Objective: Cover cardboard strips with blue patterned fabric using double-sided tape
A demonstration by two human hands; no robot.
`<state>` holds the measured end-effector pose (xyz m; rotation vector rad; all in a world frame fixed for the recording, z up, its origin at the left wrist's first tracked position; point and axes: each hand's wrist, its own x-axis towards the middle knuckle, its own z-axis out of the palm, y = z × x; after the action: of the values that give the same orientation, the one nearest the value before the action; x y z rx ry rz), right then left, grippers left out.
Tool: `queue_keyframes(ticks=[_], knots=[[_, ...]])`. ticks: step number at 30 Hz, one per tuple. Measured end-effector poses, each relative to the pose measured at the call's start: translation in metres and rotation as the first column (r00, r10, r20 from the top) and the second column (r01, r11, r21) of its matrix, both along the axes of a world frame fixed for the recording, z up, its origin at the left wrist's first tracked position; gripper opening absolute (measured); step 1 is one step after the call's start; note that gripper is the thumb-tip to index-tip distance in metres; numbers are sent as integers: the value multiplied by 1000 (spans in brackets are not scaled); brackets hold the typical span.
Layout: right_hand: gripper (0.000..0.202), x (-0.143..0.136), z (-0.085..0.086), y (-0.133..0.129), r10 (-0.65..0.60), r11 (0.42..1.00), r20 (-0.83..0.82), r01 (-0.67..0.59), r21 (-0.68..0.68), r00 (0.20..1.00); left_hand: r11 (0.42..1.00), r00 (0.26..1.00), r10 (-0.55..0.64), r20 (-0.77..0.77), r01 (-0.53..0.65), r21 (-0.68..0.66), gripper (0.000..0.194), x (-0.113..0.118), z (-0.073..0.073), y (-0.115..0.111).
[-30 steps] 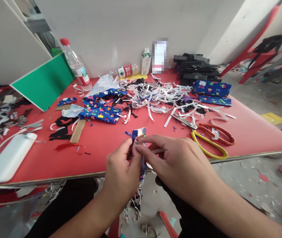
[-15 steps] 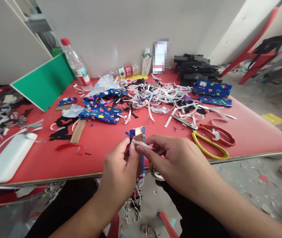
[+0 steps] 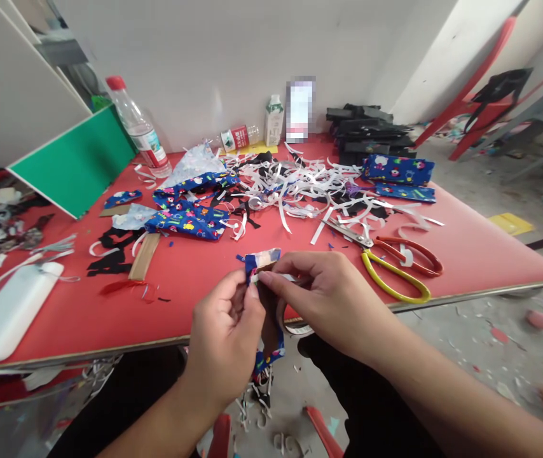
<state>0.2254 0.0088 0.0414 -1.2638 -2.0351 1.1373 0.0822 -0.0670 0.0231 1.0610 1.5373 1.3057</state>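
Observation:
My left hand (image 3: pixel 224 337) is closed on the left edge of a brown cardboard piece (image 3: pixel 270 327). Blue printed fabric (image 3: pixel 268 362) is folded round the cardboard's edges, with a pale band across its top end. The fingers of my right hand (image 3: pixel 336 296) pinch a narrow white strip (image 3: pixel 288 277) and press its end near the upper left of the piece, close to my left thumb. Below the right palm shows part of a tape roll (image 3: pixel 299 329), mostly hidden by the hand. Yellow-and-red-handled scissors (image 3: pixel 367 242) lie open on the table, right of my hands.
White strips (image 3: pixel 295 184) and black scraps pile up on the red table (image 3: pixel 195 280). Blue fabric pieces (image 3: pixel 185 222) lie to the left, folded ones (image 3: pixel 398 170) to the right by a black stack (image 3: pixel 369 133). A white phone-like object (image 3: pixel 14 312), bottle (image 3: pixel 140 130) and green board (image 3: pixel 75 165) stand left.
My right fingertips have moved slightly left and pressed the white strip down against the cardboard piece. The whole view has shifted a little, so the table things appear further left.

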Motion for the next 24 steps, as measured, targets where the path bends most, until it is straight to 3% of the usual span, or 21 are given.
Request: queue_keyframes(ticks=[3,6,9,13,21,24], knots=[[26,0,0,0,15,1000,10,-15,-24,1000,1000,999,26,26,-26,-9,22,-1,0,1],[32,3,3,1,49,999,93,-49,-12,994,997,994,75,-75,-75,2,26,-4,-2,3],[37,8,6,4,-10,997,217,-8,81,976,993,983,115,-141,-115,8,28,-8,-5,5],[33,11,8,9,-51,997,180,41,58,982,992,977,129,-167,-126,29,34,-10,-6,6],[34,12,1,14,-70,998,154,68,17,986,991,990,137,25,-136,-7,32,-7,-6,3],[33,12,-3,14,-59,998,105,56,23,993,992,979,122,164,-123,-7,32,-7,-11,2]])
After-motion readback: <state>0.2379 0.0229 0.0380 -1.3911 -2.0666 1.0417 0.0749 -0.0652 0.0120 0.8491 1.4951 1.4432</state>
